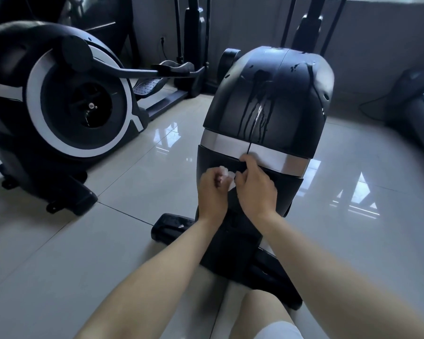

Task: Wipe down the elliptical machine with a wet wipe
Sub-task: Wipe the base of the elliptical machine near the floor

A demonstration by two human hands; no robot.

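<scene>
Your left hand (pixel 212 192) and right hand (pixel 252 187) both pinch the crumpled white wet wipe (pixel 227 176) between them, against the near lower shell of the black, silver-banded elliptical machine (pixel 267 99).

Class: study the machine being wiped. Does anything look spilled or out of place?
Yes. Wet drip streaks run down the machine's upper dark cover toward the silver band, like spilled liquid. A small white scrap lies on its base foot.

Glossy pale floor tiles (pixel 59 241) reflect bright light in patches. A grey wall (pixel 377 45) runs along the back. A black machine (pixel 71 106) with a white ring stands at left.
</scene>
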